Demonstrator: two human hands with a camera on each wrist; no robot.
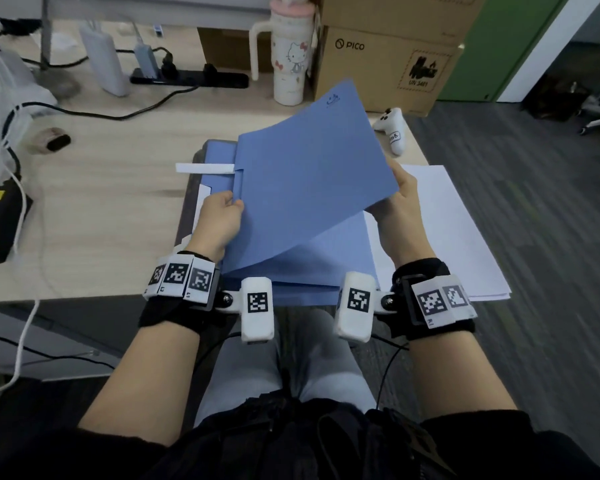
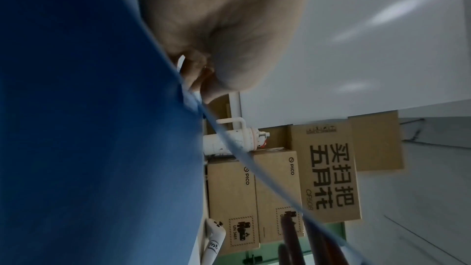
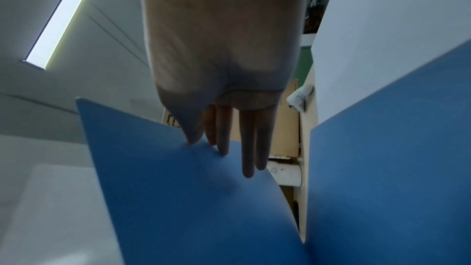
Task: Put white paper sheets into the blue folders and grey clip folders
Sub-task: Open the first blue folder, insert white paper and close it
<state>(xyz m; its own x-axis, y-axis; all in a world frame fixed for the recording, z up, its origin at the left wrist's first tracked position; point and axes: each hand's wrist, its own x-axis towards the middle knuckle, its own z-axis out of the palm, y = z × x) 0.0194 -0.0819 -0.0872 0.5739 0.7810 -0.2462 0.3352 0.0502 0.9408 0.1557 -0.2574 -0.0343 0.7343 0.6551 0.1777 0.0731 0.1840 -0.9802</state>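
I hold a blue folder [image 1: 309, 174] above the desk, its cover lifted and bowed. My left hand [image 1: 222, 216] grips its left edge; in the left wrist view the curled fingers [image 2: 203, 80] pinch that edge of the folder [image 2: 89, 128]. My right hand [image 1: 400, 199] pinches the cover's right edge, thumb on top. In the right wrist view the fingers [image 3: 248, 148] lie straight along the blue cover [image 3: 178, 198]. More blue folders [image 1: 326, 254] lie stacked beneath on a grey clip folder [image 1: 189, 202]. A stack of white paper sheets [image 1: 454, 237] lies to the right, overhanging the desk.
A white paper strip [image 1: 205, 168] sticks out left of the stack. Behind stand a cartoon-cat tumbler [image 1: 290, 64], cardboard boxes [image 1: 388, 64] and a white controller [image 1: 394, 129]. A power strip [image 1: 187, 77] with cables runs along the back. A black box [image 1: 0, 220] sits far left.
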